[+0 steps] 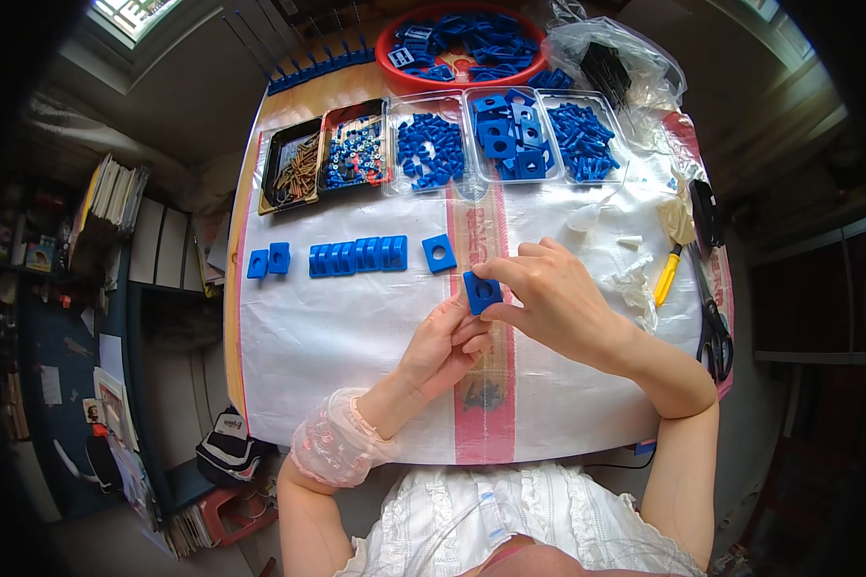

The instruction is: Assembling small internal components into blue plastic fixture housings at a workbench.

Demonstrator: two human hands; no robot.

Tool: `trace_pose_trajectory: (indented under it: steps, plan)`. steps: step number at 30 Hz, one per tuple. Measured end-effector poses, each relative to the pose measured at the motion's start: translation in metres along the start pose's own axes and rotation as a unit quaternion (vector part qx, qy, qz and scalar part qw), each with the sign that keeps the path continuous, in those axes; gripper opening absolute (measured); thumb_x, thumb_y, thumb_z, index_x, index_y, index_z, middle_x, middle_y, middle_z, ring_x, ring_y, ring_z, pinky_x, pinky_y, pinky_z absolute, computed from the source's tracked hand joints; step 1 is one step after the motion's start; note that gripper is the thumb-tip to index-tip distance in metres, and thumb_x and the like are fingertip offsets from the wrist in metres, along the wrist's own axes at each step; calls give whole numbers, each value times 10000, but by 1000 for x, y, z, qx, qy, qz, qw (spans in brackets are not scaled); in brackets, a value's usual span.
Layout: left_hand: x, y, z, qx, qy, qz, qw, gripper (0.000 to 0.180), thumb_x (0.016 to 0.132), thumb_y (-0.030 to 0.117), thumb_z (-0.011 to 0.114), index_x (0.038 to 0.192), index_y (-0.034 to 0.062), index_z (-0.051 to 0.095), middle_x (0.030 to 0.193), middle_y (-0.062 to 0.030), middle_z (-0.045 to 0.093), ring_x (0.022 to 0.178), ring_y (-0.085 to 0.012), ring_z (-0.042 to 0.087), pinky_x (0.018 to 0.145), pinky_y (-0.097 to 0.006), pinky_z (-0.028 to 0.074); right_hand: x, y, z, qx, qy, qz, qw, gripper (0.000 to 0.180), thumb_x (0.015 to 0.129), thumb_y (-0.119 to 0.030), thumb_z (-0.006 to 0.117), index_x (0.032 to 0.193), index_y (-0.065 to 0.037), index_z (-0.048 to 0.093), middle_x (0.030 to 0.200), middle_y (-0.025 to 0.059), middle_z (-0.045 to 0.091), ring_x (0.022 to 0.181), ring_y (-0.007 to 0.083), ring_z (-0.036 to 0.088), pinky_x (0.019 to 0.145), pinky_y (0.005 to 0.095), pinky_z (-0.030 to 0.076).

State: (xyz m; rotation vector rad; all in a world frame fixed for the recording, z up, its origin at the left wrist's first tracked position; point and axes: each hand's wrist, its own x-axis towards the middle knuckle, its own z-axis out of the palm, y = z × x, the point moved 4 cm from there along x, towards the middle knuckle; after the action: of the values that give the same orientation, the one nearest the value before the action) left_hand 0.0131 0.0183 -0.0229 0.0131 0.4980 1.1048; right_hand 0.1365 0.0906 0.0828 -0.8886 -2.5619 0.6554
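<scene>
I watch my left hand (449,346) and right hand (539,293) together pinching one blue square plastic block with a round hole (481,290) just below the finished row of blue blocks (358,256), trays beyond it well stocked.

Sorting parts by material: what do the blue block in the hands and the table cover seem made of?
Blue block: likely moulded plastic; uniform saturated blue, smooth, slight sheen, clean square hole. Both the left hand and right hand pinch it. Table cover: probably woven plastic sacking; white, glossy, creased.
</scene>
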Motion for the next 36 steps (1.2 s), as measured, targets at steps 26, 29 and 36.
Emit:
trace_pose_trajectory:
  steps: [26,29,36]
  plan:
    - [0,0,1,-7,3,-4,1000,166,1042,209,457,1110,79,536,878,12,565,583,-19,320,522,-181,317,0,2,1,0,-7,-3,1000,265,727,-156,753,946,-52,646,769,126,667,776,301,638,749,395,438]
    - [0,0,-1,-10,4,-4,1000,168,1044,205,449,1110,77,534,883,8,570,582,-20,318,523,-186,315,0,2,2,-1,1,-4,1000,269,726,-160,754,947,-49,649,770,132,668,783,308,638,751,398,444]
    - [-1,0,0,-8,11,-4,1000,174,1045,205,444,1123,79,535,891,7,574,581,-21,318,523,-191,312,1,2,1,-3,5,-1,1000,249,725,-161,755,925,-46,659,763,137,670,777,313,637,749,399,443]
